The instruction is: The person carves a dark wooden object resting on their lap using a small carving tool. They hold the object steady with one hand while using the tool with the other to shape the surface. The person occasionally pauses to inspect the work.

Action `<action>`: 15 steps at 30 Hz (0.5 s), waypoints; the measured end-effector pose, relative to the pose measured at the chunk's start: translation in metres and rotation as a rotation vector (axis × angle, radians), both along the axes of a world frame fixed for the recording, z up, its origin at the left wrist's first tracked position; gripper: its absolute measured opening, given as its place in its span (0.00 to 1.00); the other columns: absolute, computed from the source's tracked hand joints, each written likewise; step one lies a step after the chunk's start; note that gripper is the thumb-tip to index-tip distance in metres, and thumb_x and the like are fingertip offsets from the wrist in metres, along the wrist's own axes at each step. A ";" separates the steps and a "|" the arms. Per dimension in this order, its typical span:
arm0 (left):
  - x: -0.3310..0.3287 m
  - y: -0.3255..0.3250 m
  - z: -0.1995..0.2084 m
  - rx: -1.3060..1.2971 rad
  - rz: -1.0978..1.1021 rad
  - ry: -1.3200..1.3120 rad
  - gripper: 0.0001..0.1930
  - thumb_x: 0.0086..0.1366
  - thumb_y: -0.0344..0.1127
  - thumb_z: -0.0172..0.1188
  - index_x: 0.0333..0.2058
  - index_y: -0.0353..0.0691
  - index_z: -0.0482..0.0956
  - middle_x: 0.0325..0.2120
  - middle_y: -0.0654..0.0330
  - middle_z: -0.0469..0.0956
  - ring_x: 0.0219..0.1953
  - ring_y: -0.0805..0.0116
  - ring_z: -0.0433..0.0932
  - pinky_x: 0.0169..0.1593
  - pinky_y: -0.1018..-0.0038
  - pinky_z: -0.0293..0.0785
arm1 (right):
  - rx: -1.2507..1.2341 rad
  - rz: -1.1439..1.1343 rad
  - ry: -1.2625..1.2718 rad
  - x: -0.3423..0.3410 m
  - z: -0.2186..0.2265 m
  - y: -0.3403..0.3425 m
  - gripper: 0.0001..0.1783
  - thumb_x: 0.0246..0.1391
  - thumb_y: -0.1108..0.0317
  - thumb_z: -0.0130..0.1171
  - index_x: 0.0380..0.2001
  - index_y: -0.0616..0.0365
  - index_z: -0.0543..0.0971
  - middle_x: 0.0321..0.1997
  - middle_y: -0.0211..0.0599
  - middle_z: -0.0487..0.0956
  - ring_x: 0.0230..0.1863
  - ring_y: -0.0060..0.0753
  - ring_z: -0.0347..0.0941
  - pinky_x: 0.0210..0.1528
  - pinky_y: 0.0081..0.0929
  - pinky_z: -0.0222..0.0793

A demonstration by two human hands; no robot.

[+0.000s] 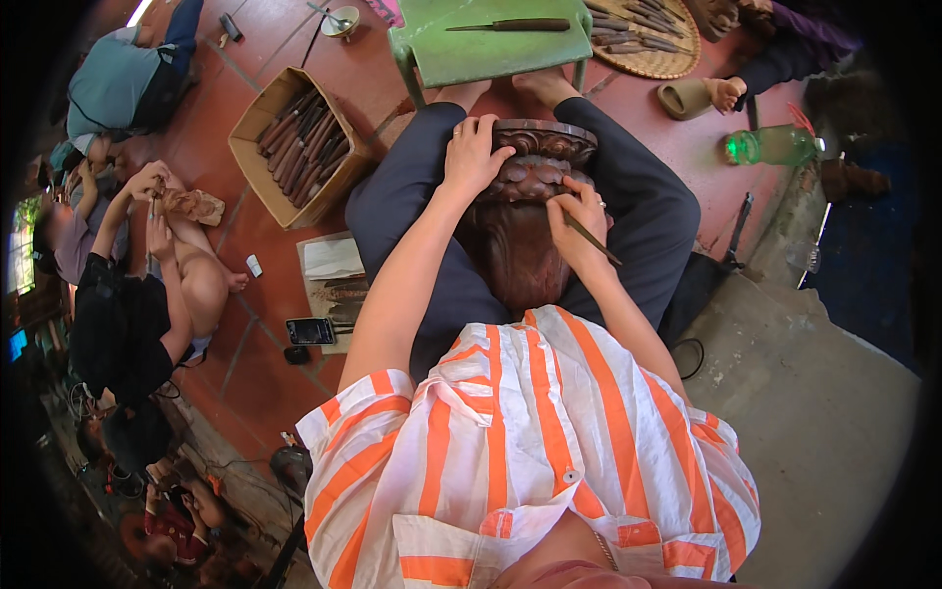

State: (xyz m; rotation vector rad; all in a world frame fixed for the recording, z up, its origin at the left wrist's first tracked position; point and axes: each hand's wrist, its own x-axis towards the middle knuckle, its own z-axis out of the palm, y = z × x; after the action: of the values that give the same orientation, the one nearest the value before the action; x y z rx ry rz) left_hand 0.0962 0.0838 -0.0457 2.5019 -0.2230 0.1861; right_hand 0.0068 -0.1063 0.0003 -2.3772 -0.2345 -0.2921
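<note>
Between my knees stands a dark brown carved wooden piece [515, 250] with a round, petal-like band and a flared rim at its far end. My left hand [473, 157] grips the far left of this rim, thumb and fingers apart on the wood. In my right hand [581, 221] is a slim carving tool [597, 243], pinched like a pen. Its back end points down and to the right. The working tip is hidden by my fingers against the carved band.
A green plastic stool [481, 64] ahead bears a knife-like tool [520, 25]. At left are a cardboard box [253, 177] of wooden-handled tools and a phone [310, 332]. A woven tray [672, 67] of tools and a green bottle [785, 145] lie right. Other people sit at left.
</note>
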 end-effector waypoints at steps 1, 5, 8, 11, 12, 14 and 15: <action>0.000 0.000 0.000 -0.008 0.000 0.002 0.28 0.51 0.42 0.69 0.48 0.41 0.68 0.43 0.50 0.72 0.51 0.45 0.69 0.49 0.56 0.71 | 0.065 0.014 0.023 0.001 -0.003 -0.009 0.07 0.50 0.71 0.58 0.28 0.65 0.80 0.44 0.50 0.79 0.45 0.51 0.74 0.51 0.39 0.69; 0.001 0.000 0.001 0.013 0.000 0.000 0.28 0.51 0.42 0.69 0.48 0.41 0.68 0.43 0.50 0.71 0.51 0.45 0.69 0.49 0.56 0.71 | 0.175 0.031 0.085 0.003 -0.009 -0.020 0.07 0.49 0.71 0.59 0.28 0.65 0.80 0.45 0.48 0.79 0.45 0.49 0.74 0.51 0.38 0.68; 0.000 -0.001 0.001 0.023 0.005 0.011 0.28 0.51 0.42 0.69 0.48 0.41 0.68 0.44 0.50 0.71 0.51 0.45 0.69 0.49 0.56 0.71 | 0.073 -0.004 0.098 0.002 -0.001 -0.009 0.07 0.48 0.72 0.59 0.27 0.65 0.80 0.44 0.48 0.78 0.45 0.50 0.73 0.50 0.38 0.68; 0.000 0.000 0.001 0.005 -0.007 0.010 0.28 0.52 0.42 0.68 0.49 0.41 0.68 0.44 0.49 0.71 0.50 0.45 0.69 0.49 0.56 0.71 | 0.123 0.014 0.066 0.003 -0.004 -0.014 0.06 0.49 0.72 0.58 0.27 0.65 0.80 0.44 0.46 0.79 0.44 0.49 0.73 0.49 0.36 0.68; -0.001 0.001 0.002 0.001 -0.016 0.016 0.28 0.53 0.42 0.67 0.50 0.41 0.67 0.45 0.48 0.70 0.50 0.44 0.69 0.50 0.56 0.70 | 0.156 0.021 0.076 0.003 -0.008 -0.019 0.06 0.49 0.72 0.58 0.26 0.65 0.80 0.44 0.46 0.79 0.44 0.49 0.73 0.49 0.36 0.68; -0.001 0.001 0.002 0.004 -0.023 0.029 0.28 0.55 0.42 0.66 0.51 0.41 0.67 0.45 0.48 0.70 0.49 0.43 0.69 0.50 0.56 0.69 | 0.218 0.030 0.097 0.003 -0.013 -0.023 0.06 0.49 0.72 0.58 0.26 0.65 0.80 0.43 0.45 0.79 0.43 0.48 0.73 0.48 0.35 0.68; -0.001 0.001 0.002 0.011 -0.020 0.037 0.28 0.55 0.42 0.66 0.51 0.41 0.67 0.45 0.48 0.70 0.49 0.43 0.69 0.51 0.56 0.69 | 0.201 0.007 0.097 0.000 -0.012 -0.019 0.06 0.49 0.73 0.57 0.26 0.65 0.80 0.44 0.46 0.79 0.44 0.49 0.74 0.48 0.37 0.69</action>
State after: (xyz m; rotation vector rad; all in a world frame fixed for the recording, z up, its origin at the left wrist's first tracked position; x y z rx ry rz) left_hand 0.0956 0.0848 -0.0434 2.5108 -0.2348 0.1308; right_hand 0.0070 -0.1254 -0.0114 -2.1847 -0.1596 -0.1872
